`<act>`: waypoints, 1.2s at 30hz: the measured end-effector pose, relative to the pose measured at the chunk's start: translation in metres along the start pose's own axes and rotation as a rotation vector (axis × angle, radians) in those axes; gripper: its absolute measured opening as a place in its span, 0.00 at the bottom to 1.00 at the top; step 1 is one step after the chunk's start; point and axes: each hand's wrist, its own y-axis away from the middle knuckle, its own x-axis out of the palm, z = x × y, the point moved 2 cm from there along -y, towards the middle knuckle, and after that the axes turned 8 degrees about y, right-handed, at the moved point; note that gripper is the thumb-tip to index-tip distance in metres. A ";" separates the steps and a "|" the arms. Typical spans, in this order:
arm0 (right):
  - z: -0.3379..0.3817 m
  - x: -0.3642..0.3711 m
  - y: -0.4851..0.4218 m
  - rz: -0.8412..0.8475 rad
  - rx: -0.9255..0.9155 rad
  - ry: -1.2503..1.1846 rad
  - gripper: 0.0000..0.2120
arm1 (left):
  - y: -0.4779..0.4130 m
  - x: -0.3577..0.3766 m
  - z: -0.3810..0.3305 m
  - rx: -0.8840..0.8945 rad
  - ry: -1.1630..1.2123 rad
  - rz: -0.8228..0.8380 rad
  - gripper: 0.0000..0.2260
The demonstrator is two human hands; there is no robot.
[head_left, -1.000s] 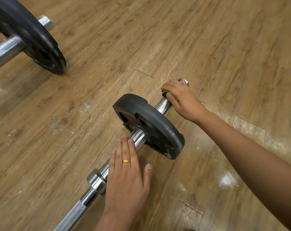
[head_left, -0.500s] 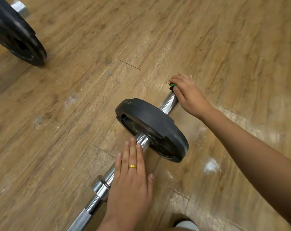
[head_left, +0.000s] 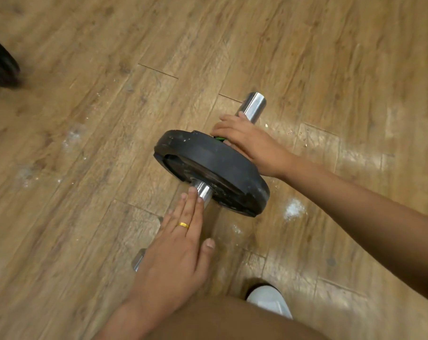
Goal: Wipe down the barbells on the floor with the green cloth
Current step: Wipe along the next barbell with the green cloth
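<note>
Right hand [head_left: 252,143]: our fingers [head_left: 226,131] grip cloth [head_left: 218,138] on bar [head_left: 253,106], just beyond plate [head_left: 215,163].
Left hand [head_left: 176,253]: our fingers lie straight on bar, before plate.

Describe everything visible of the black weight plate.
The weight plate is black, rubbery-looking, scuffed and pale-specked, with a cutout in its near face. It stands on edge on the wooden floor, threaded on the chrome bar. The right hand, gripping the green cloth, is close behind it; the left hand rests on the bar in front.
</note>
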 end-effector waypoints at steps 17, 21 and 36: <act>-0.020 -0.019 0.015 -0.007 0.209 0.073 0.15 | 0.013 0.016 -0.011 0.213 -0.231 -0.013 0.30; -0.018 -0.015 0.036 0.069 0.096 0.074 0.16 | 0.013 0.026 -0.021 0.201 -0.282 -0.006 0.30; -0.033 -0.030 0.071 0.012 0.200 0.091 0.15 | 0.023 0.049 -0.063 0.204 -0.195 0.005 0.29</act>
